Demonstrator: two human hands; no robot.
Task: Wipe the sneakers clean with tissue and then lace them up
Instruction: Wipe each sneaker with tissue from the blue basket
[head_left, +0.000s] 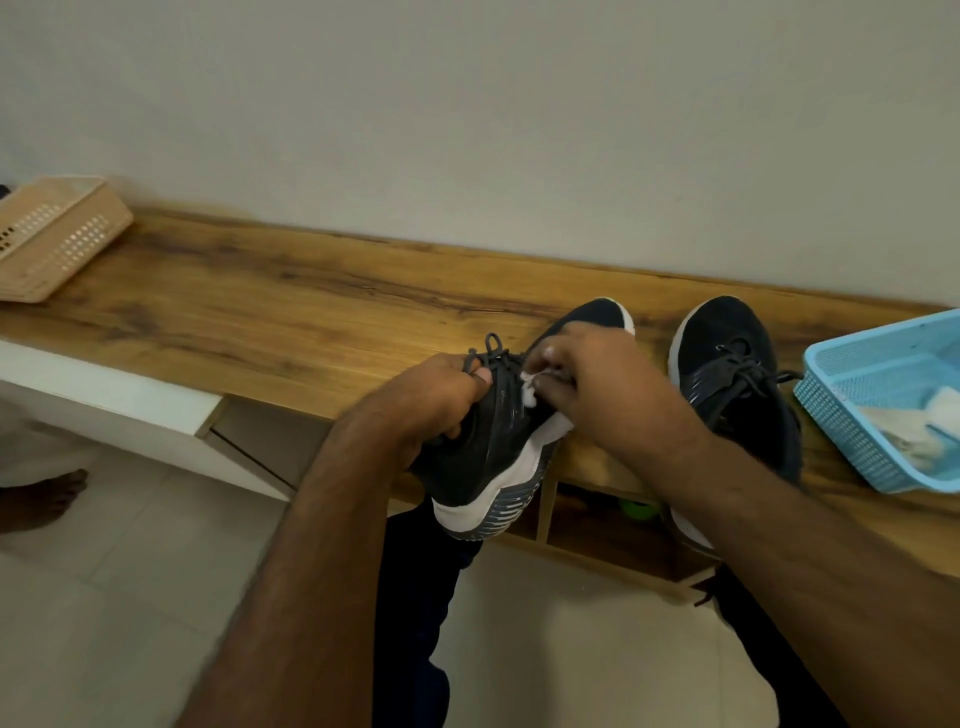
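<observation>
A dark sneaker (498, 447) with a white sole lies tilted on its side at the front edge of the wooden shelf (260, 306). My left hand (436, 400) grips it at the collar by the laces. My right hand (587, 374) presses a small white tissue (527, 392) against the sneaker's upper near the laces. The second dark sneaker (727, 374) stands upright to the right, its laces loose, partly hidden by my right forearm.
A blue plastic basket (836, 410) holding white tissue sits at the right end of the shelf. A beige basket (57, 239) lies at the far left. A bare foot (47, 496) rests on the tiled floor at left. The wall stands behind the shelf.
</observation>
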